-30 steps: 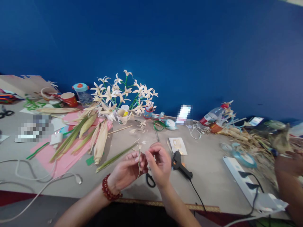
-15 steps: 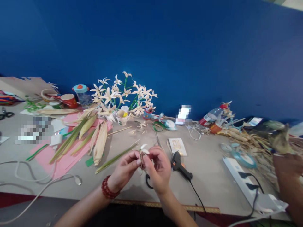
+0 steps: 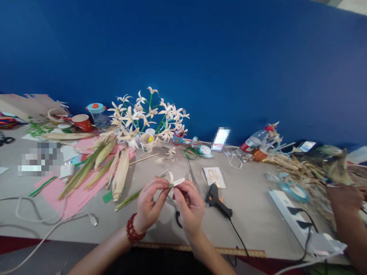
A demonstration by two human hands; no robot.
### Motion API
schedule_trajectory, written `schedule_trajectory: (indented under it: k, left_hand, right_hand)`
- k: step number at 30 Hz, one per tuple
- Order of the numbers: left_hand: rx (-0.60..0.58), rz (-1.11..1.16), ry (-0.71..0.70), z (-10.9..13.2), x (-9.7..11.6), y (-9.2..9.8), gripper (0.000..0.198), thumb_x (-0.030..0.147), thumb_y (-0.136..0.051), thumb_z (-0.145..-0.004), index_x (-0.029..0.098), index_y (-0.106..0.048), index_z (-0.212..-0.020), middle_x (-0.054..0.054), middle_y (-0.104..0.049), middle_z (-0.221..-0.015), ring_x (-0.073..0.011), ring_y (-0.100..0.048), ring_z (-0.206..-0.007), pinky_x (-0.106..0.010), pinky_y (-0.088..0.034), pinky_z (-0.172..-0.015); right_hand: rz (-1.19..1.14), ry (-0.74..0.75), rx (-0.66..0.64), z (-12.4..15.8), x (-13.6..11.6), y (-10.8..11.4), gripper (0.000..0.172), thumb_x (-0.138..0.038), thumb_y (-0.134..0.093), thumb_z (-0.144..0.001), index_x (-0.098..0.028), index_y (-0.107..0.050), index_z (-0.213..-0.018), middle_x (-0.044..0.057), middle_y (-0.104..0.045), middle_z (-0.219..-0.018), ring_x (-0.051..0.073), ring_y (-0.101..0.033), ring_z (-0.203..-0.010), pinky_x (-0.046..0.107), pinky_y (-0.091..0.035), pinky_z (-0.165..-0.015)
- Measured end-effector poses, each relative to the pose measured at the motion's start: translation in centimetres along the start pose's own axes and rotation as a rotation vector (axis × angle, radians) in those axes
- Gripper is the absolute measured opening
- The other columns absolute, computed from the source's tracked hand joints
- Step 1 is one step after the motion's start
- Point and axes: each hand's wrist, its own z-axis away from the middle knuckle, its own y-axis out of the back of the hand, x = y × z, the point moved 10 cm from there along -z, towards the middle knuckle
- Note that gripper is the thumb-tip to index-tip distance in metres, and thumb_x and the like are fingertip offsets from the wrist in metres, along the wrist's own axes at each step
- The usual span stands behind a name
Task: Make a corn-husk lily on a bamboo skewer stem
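Between my two hands is a small corn-husk flower with pale petals and a greenish centre. My left hand, with a red bead bracelet at the wrist, pinches it from the left. From the right, my right hand pinches the same flower near a long white petal. The lower part of the flower is hidden by my fingers. Below my hands, the black-handled scissors lie partly covered. Thin wires lie on the table just beyond.
Finished husk flowers stand in paper cups at the back. Husks lie on pink paper at left. A black glue gun and a white power strip are at right, where another person's hand handles dried husks.
My hands have drawn slightly apart, and the flower's petals are spread more widely, one upward and one to the right. My left hand has turned more upright.
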Motion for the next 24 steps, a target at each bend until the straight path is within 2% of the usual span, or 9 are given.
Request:
schedule_trajectory:
  k: [4,7,24]
  left_hand:
    - [-0.044,-0.091,-0.124,0.3,0.4,-0.6,0.017,0.008,-0.059,-0.086,0.020,-0.066,-0.096,-0.006,-0.068,-0.092,-0.0199,-0.063,-0.089,-0.034,-0.049,-0.084]
    - [-0.043,-0.130,-0.153,0.4,0.6,-0.7,0.019,0.006,-0.057,-0.087,0.020,-0.063,-0.098,-0.005,-0.066,-0.094,-0.0180,-0.062,-0.091,-0.031,-0.049,-0.084]
    - [-0.055,-0.134,-0.099,0.3,0.2,-0.9,0.015,0.008,-0.056,-0.088,0.020,-0.062,-0.096,-0.004,-0.064,-0.093,-0.0179,-0.060,-0.090,-0.030,-0.048,-0.082]
  right_hand:
    - [0.064,0.091,-0.012,-0.2,-1.3,-0.3,0.016,-0.009,-0.061,-0.086,-0.022,-0.070,-0.090,0.004,-0.067,-0.088,0.018,-0.061,-0.084,0.030,-0.049,-0.074]
    - [0.089,0.109,-0.020,-0.2,-1.7,-0.4,0.018,-0.007,-0.060,-0.086,-0.022,-0.069,-0.090,0.003,-0.066,-0.087,0.017,-0.062,-0.082,0.029,-0.049,-0.074]
    - [0.187,0.191,-0.038,0.0,-2.3,-0.8,0.023,-0.004,-0.059,-0.085,-0.022,-0.069,-0.096,0.004,-0.065,-0.090,0.018,-0.063,-0.085,0.031,-0.052,-0.077]
